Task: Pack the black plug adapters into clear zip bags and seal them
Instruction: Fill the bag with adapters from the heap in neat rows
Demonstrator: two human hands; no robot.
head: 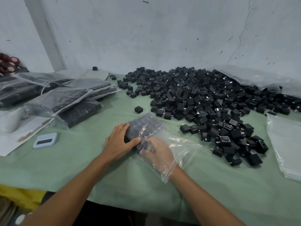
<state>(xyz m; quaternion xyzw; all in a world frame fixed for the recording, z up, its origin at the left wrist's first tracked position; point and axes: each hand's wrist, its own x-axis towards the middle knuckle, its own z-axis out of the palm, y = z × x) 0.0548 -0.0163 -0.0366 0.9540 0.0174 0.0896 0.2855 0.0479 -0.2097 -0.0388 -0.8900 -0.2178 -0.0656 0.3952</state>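
Observation:
A clear zip bag (182,149) lies on the green table cover, partly filled with a tight block of black plug adapters (146,126). My left hand (121,141) rests against the block's left side from outside the bag, thumb along its near edge. My right hand (158,152) is inside the bag's open mouth, blurred behind the plastic, touching the near end of the block. A large heap of loose black adapters (203,101) spreads across the table's right half. One adapter (138,109) sits alone just beyond the bag.
Several filled bags (65,98) are stacked at the left. A small blue-white device (45,140) lies near papers at the left. Empty clear bags (286,144) lie at the right edge. A large plastic sack (254,75) lies behind the heap, against the wall.

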